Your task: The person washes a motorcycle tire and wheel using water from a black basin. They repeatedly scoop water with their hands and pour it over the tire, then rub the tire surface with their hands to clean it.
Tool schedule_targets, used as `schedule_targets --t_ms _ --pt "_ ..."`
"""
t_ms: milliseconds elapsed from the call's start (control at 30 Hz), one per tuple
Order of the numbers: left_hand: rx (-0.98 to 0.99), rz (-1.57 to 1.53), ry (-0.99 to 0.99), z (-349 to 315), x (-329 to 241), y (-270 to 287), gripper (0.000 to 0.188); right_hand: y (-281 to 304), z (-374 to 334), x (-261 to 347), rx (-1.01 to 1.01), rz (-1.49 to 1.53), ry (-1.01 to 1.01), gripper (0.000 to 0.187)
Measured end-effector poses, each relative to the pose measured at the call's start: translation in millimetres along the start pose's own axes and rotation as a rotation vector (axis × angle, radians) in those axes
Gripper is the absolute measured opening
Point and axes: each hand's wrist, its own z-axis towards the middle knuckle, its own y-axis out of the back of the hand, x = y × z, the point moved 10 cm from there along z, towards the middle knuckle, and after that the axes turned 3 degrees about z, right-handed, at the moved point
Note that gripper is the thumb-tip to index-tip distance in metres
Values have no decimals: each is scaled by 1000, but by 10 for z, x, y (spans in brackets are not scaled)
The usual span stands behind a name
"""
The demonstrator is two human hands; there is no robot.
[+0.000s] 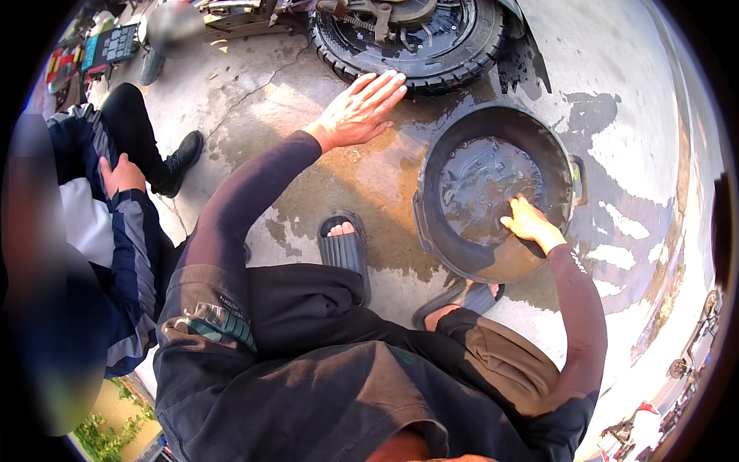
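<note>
On the wet concrete just ahead of my knees sits the black basin (493, 192), part full of rippled water and set close beside the small wheel's tyre (419, 58), I judge so the two stay within one reach. My right hand (527, 223) dips over the near rim into the water, fingers loosely curled; whether it grips anything under the surface I cannot tell. My left hand (358, 112) lies open and flat, fingers spread, fingertips touching the tyre's tread, holding nothing. My sandalled feet (345, 246) brace between. A seated person's hand (119, 173) rests far left.
</note>
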Motion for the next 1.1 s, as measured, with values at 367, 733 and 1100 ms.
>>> schedule_targets --t_ms 367,733,1100 --pt "-238 -257 122 1696 -44 -30 63 -310 239 281 130 -214 -104 88" --pt "-48 -366 26 1134 55 -55 59 -230 169 256 215 -268 -80 82" --pt "103 -113 104 -40 494 -46 62 200 173 186 -11 -67 47 50"
